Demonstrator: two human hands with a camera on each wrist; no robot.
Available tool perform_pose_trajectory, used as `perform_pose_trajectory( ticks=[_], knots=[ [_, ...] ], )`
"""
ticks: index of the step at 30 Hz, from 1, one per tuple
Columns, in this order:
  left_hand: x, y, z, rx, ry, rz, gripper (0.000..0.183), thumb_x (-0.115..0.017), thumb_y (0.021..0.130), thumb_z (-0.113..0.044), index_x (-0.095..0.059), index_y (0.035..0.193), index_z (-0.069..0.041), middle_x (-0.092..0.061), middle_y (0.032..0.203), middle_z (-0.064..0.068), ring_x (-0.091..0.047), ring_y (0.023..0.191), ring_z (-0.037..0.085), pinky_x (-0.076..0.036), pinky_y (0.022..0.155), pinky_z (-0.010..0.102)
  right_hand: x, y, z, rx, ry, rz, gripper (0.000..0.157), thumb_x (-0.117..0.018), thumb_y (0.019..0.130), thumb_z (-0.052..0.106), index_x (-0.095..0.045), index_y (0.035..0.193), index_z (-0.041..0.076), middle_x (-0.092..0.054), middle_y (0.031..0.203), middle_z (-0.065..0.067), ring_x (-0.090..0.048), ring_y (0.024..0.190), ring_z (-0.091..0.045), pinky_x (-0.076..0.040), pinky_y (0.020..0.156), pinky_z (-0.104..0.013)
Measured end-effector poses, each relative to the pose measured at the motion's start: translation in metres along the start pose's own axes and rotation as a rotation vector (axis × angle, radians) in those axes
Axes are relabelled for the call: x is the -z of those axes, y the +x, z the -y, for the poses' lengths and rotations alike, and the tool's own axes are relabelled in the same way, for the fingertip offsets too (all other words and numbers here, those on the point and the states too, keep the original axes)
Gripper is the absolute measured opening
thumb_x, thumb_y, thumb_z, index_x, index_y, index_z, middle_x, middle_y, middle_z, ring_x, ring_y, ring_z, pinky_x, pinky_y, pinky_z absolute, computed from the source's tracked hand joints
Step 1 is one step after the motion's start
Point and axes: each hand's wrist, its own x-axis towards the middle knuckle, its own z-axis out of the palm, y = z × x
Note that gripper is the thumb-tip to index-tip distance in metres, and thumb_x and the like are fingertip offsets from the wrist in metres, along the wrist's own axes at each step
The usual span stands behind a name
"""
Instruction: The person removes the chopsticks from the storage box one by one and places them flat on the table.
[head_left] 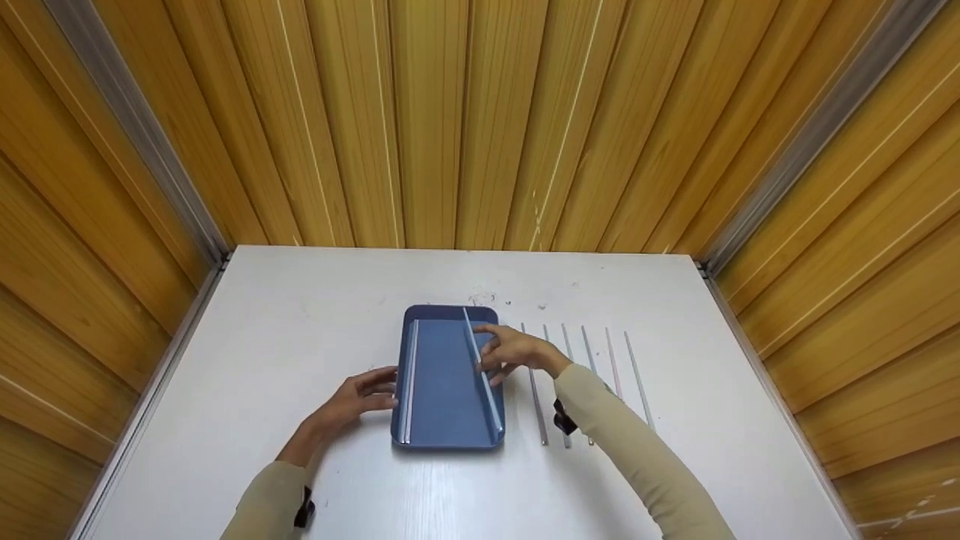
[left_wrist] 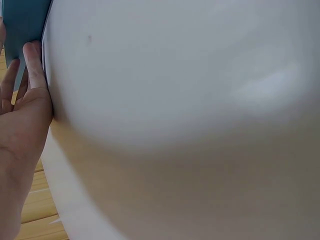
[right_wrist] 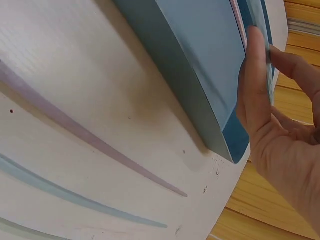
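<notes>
Stick (head_left: 490, 399) pinched in my right hand (head_left: 514, 349); left hand (head_left: 351, 402), fingers relaxed, touching tray (head_left: 448, 386) between them, apparently steadying.

Tray (head_left: 448, 382): one
Sticks (head_left: 538, 409) on the table (head_left: 330, 300): six
Stick in the right hand (head_left: 514, 351): one, light blue (head_left: 491, 398)
Sticks lying inside the tray: apparently two (head_left: 411, 382), too close together to be sure
Hands: two, counting the left hand (head_left: 358, 396)
</notes>
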Motion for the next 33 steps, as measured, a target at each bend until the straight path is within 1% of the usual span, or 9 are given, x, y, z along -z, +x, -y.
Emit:
perform_pose_trajectory(
  ticks=[3,5,8,11,15,20,24,27,33],
  knots=[
    [-0.001,0.001,0.0,-0.003,0.004,0.0,0.068,-0.072,0.096,-0.015,-0.041,0.155,-0.003,-0.047,0.153,0.025,-0.052,0.136,0.036,-0.051,0.104,0.031,0.008,-0.007,-0.003,0.01,0.007,-0.003,0.08,-0.06,0.093,-0.01,-0.023,0.162,0.006,-0.055,0.1,-0.007,-0.07,0.107,-0.034,-0.064,0.071,-0.034],
    [-0.001,0.001,0.0,-0.007,0.006,0.0,0.068,-0.072,0.096,-0.015,-0.041,0.155,-0.003,-0.048,0.153,0.025,-0.052,0.136,0.036,-0.051,0.104,0.031,0.012,-0.01,-0.005,0.019,0.001,-0.004,0.08,-0.06,0.092,-0.01,-0.023,0.162,0.006,-0.056,0.1,-0.006,-0.069,0.11,-0.036,-0.064,0.071,-0.034],
    [-0.001,0.0,0.0,-0.012,0.012,-0.001,0.068,-0.072,0.096,-0.015,-0.04,0.155,-0.003,-0.047,0.153,0.026,-0.052,0.137,0.038,-0.051,0.104,0.03,0.018,-0.015,-0.009,0.033,0.004,-0.005,0.081,-0.061,0.091,-0.01,-0.024,0.162,0.007,-0.055,0.101,-0.006,-0.071,0.104,-0.033,-0.064,0.07,-0.034],
    [0.0,-0.001,0.0,-0.014,0.012,0.001,0.068,-0.071,0.096,-0.014,-0.039,0.156,-0.002,-0.046,0.154,0.026,-0.051,0.137,0.039,-0.051,0.104,0.029,0.023,-0.021,-0.017,0.046,0.025,0.002,0.082,-0.061,0.091,-0.011,-0.023,0.162,0.006,-0.055,0.103,-0.008,-0.071,0.096,-0.026,-0.064,0.069,-0.035],
    [0.0,-0.001,0.0,-0.01,0.01,0.006,0.069,-0.071,0.097,-0.015,-0.038,0.156,-0.002,-0.044,0.155,0.026,-0.051,0.138,0.039,-0.052,0.103,0.027,0.03,-0.03,-0.03,0.056,0.06,0.011,0.082,-0.061,0.092,-0.011,-0.022,0.162,0.005,-0.055,0.105,-0.01,-0.07,0.092,-0.023,-0.064,0.069,-0.036],
    [0.0,-0.001,-0.001,-0.002,0.017,0.007,0.07,-0.071,0.097,-0.017,-0.038,0.156,-0.002,-0.045,0.155,0.026,-0.053,0.137,0.036,-0.052,0.103,0.026,0.045,-0.047,-0.039,0.071,0.048,0.003,0.081,-0.063,0.093,-0.009,-0.023,0.162,0.004,-0.056,0.106,-0.011,-0.071,0.092,-0.02,-0.064,0.069,-0.035],
    [0.001,-0.001,-0.001,-0.004,0.008,0.0,0.069,-0.071,0.096,-0.015,-0.039,0.156,-0.002,-0.045,0.154,0.027,-0.053,0.136,0.037,-0.052,0.104,0.029,0.06,-0.061,-0.045,0.076,0.026,-0.021,0.08,-0.064,0.094,-0.006,-0.023,0.162,0.005,-0.055,0.109,-0.011,-0.071,0.096,-0.021,-0.064,0.071,-0.036],
    [0.001,0.0,-0.002,-0.001,0.01,-0.006,0.07,-0.072,0.095,-0.015,-0.039,0.156,-0.003,-0.046,0.154,0.027,-0.053,0.137,0.038,-0.052,0.106,0.033,0.071,-0.071,-0.05,0.061,0.019,-0.048,0.08,-0.065,0.095,-0.004,-0.023,0.162,0.006,-0.055,0.112,-0.012,-0.07,0.097,-0.023,-0.065,0.072,-0.037],
    [-0.002,0.0,-0.002,0.011,0.018,-0.012,0.07,-0.072,0.096,-0.016,-0.04,0.156,-0.004,-0.047,0.153,0.025,-0.053,0.137,0.038,-0.049,0.11,0.039,0.1,-0.094,-0.07,0.009,0.024,-0.066,0.081,-0.065,0.094,-0.003,-0.02,0.162,0.001,-0.054,0.12,-0.016,-0.07,0.098,-0.02,-0.064,0.075,-0.036]
  ],
)
